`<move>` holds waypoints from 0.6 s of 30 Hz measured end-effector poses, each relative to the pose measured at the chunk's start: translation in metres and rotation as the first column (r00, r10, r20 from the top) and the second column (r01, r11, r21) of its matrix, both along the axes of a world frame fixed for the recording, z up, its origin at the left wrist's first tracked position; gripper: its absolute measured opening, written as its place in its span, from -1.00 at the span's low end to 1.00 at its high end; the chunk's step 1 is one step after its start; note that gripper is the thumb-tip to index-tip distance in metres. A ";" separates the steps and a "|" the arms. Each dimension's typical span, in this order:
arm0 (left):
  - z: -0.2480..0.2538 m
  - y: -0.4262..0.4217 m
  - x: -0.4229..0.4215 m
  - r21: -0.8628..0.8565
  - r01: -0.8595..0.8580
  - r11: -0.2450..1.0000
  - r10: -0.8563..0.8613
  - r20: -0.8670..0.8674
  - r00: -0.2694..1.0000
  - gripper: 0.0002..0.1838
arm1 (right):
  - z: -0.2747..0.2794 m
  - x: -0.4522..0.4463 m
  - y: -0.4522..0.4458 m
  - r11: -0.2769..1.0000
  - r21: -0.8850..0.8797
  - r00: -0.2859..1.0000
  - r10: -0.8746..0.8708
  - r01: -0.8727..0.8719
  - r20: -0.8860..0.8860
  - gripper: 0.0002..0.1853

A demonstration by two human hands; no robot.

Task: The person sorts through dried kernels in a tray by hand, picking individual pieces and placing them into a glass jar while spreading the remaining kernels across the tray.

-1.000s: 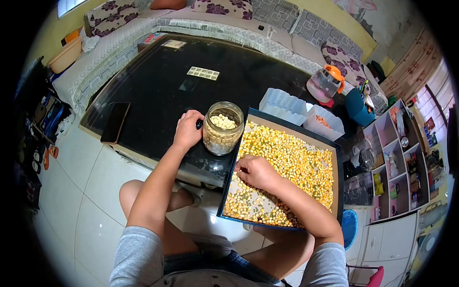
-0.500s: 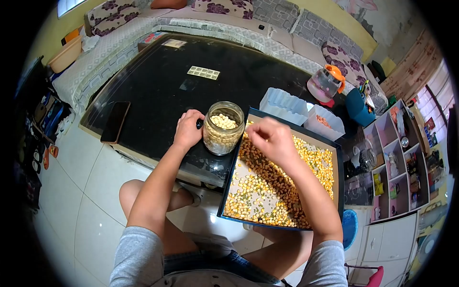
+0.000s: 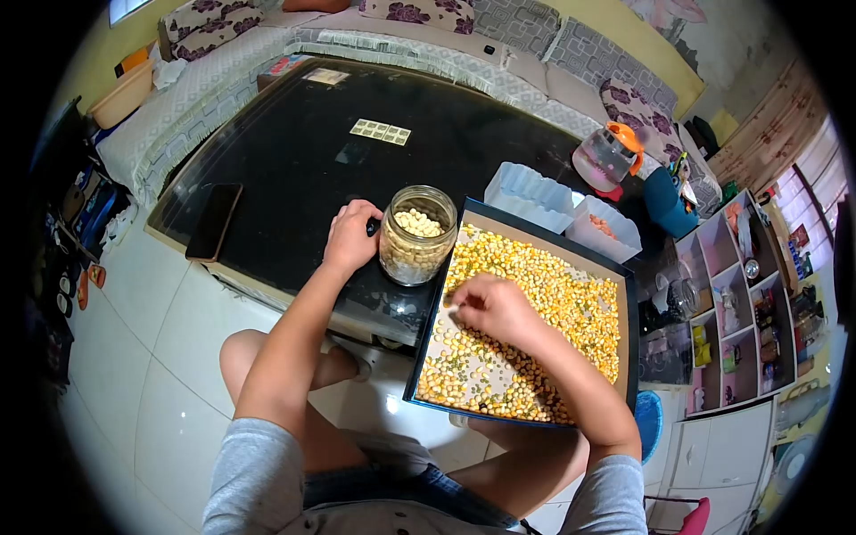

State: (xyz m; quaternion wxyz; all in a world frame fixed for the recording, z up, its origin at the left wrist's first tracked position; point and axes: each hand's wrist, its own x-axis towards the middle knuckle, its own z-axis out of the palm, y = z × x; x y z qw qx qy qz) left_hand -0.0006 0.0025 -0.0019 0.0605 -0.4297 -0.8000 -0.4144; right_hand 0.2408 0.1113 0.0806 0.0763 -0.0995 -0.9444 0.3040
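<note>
Resting the left grip (image 3: 352,239) just beside the jar of pale beans (image 3: 414,254) on the black bench (image 3: 276,152); holding the right grip (image 3: 501,309) over the corn tray (image 3: 629,325), near right; cannot quite tell if either is open or closed. Facing the far sofa (image 3: 575,93), with shelves (image 3: 729,269) to the right.

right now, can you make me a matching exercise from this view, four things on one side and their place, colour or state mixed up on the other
Column one
1. glass jar
2. phone
3. pitcher
4. right hand

Column two
A. has an orange lid
B. over the shallow box of yellow kernels
C. open at the top, with pale beans inside
D. lying on the black table, to the left of the left hand

Right pairs: 1-C, 2-D, 3-A, 4-B
</note>
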 end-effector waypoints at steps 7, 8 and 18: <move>-0.002 0.000 -0.001 0.001 -0.006 1.000 0.006 -0.026 1.000 -0.80 | -0.026 0.003 -0.002 0.971 0.196 0.991 0.137 -0.135 0.002 -0.87; -0.002 0.000 -0.001 0.001 -0.007 1.000 0.007 -0.028 1.000 -0.80 | -0.024 0.002 -0.003 0.968 0.213 0.991 0.132 -0.134 0.028 -0.87; 0.000 -0.001 -0.001 -0.006 0.002 1.000 -0.002 -0.014 1.000 -0.79 | -0.029 -0.003 -0.009 0.975 0.113 0.980 0.196 -0.190 -0.045 -0.87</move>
